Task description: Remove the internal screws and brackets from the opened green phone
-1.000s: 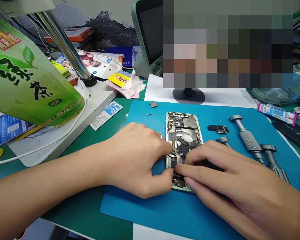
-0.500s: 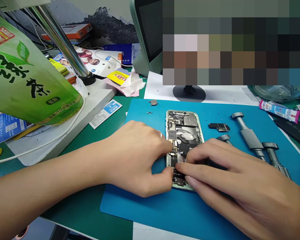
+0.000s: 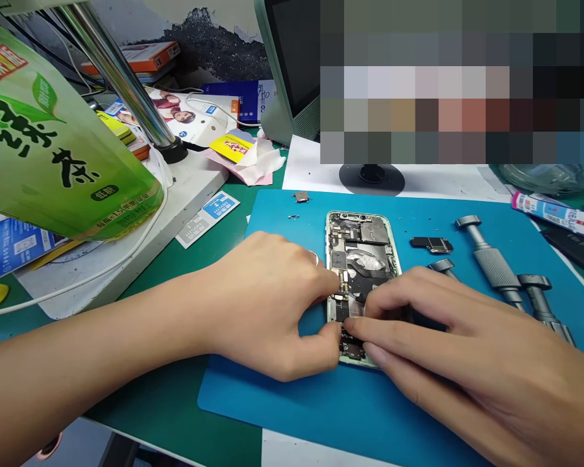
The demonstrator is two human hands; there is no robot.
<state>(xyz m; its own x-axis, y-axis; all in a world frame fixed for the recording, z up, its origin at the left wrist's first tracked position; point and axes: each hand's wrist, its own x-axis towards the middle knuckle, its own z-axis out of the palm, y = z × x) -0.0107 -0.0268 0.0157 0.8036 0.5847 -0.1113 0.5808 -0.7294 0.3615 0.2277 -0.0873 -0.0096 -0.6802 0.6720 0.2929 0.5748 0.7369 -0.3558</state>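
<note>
An opened phone (image 3: 363, 250) with a pale green frame lies on the blue mat (image 3: 296, 402), its boards and shields exposed. My left hand (image 3: 267, 301) rests at the phone's left edge, forefinger and thumb pinched against the lower part of the frame. My right hand (image 3: 448, 350) covers the phone's lower right, fingers curled and pressed onto the parts inside. Both thumbs meet near the lower left of the phone. What the fingertips press or hold is hidden.
Metal screwdrivers (image 3: 491, 263) and a small black part (image 3: 431, 244) lie on the mat to the right. A green tea bottle (image 3: 53, 143), a chrome stand post (image 3: 121, 78), papers and a white cable crowd the left. A small screen (image 3: 292, 58) stands behind; loose screws (image 3: 299, 196) lie near.
Both hands stay on the lower part of the phone with only slight finger shifts. The view has drifted a little, so everything sits slightly higher and to the right.
</note>
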